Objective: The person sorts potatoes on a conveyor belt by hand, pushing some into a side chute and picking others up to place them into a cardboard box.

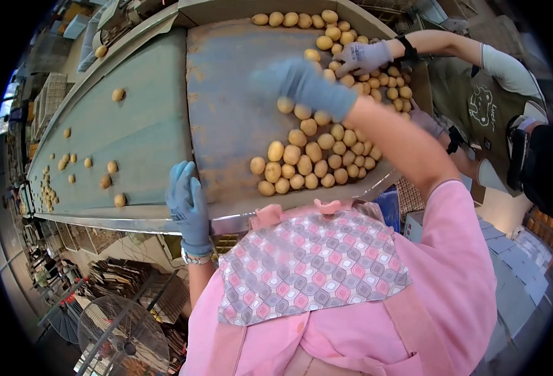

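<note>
My left hand (189, 203), in a blue glove, rests on the metal rim of the sorting table where it meets the green belt. Its fingers are stretched out and hold nothing. Over the table, my right hand (301, 86) in a blue glove reaches across the potatoes, its fingers smeared by motion. Whether it grips anything cannot be made out. Below my right hand lies a near group of yellow potatoes (304, 164) on the worn grey-blue table surface (223, 94). Another group of potatoes (289, 19) lines the far edge.
Across the right end, a co-worker's gloved hand (361, 57) reaches among the potatoes, with their other hand (425, 119) by the table edge. The green belt (145, 125) carries scattered potatoes on the left. A caged fan (123, 335) stands below left.
</note>
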The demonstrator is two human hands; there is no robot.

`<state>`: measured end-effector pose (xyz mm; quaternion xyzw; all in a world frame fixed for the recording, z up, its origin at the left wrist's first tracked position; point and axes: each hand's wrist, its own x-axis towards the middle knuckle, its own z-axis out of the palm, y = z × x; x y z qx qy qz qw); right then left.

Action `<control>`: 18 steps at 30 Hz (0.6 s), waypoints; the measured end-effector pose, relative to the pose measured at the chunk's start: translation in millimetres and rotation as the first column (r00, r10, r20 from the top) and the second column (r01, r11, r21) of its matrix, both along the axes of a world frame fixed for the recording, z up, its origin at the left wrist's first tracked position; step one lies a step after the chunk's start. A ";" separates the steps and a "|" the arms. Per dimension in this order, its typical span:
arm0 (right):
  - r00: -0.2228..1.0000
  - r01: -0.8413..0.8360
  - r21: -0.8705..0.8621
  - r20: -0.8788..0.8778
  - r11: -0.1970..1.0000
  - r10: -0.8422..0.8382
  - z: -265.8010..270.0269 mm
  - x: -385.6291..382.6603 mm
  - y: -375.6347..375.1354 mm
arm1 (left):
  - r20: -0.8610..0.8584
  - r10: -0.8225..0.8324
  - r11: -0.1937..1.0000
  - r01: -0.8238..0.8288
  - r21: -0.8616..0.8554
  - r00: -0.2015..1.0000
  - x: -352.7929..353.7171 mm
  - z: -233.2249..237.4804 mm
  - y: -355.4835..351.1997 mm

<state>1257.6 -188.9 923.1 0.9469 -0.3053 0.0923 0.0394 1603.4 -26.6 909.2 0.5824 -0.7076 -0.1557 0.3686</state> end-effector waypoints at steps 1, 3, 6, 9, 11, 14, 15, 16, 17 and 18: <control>0.976 0.188 -0.074 0.124 0.979 -0.178 15.5 -13.6 -31.8 | -0.029 -0.008 1.000 0.008 0.017 1.000 3.0 1.9 0.7; 0.891 0.422 -0.152 0.254 0.894 -0.377 33.9 -32.0 -61.4 | -0.003 0.008 1.000 -0.008 -0.009 1.000 4.4 3.8 -0.2; 0.933 -0.024 -0.158 0.352 0.987 0.079 3.1 -23.9 -6.9 | 0.050 0.035 0.999 -0.033 -0.029 0.998 12.3 5.6 6.7; 0.878 -0.474 -0.088 0.035 0.876 0.478 -42.6 -18.8 103.3 | 0.058 0.030 0.999 -0.028 -0.037 0.998 16.9 6.7 3.2; 0.890 -0.456 0.034 0.008 0.889 0.456 -63.8 -35.1 125.8 | 0.080 0.027 0.999 -0.025 -0.028 0.996 25.4 8.0 5.4; 0.987 0.089 0.143 0.119 0.986 -0.107 -70.0 -48.4 135.7 | 0.018 0.007 1.000 -0.006 -0.011 1.000 33.3 10.1 5.0; 0.937 0.307 0.072 0.151 0.949 -0.315 -65.8 -42.3 134.1 | 0.036 0.002 1.000 -0.002 -0.012 0.999 35.8 11.8 3.9; 0.840 0.515 0.008 0.198 0.857 -0.506 -62.2 -38.2 133.6 | 0.053 -0.005 1.000 0.006 -0.013 0.999 36.7 13.4 4.4; 0.910 0.384 0.205 0.079 0.900 -0.406 -43.9 -26.7 130.8 | 0.071 -0.015 1.000 0.017 -0.019 0.997 38.4 16.9 3.3; 0.961 0.256 0.406 -0.011 0.878 -0.275 -20.2 -11.4 129.0 | 0.075 -0.021 1.000 0.022 -0.014 0.997 40.6 19.2 2.3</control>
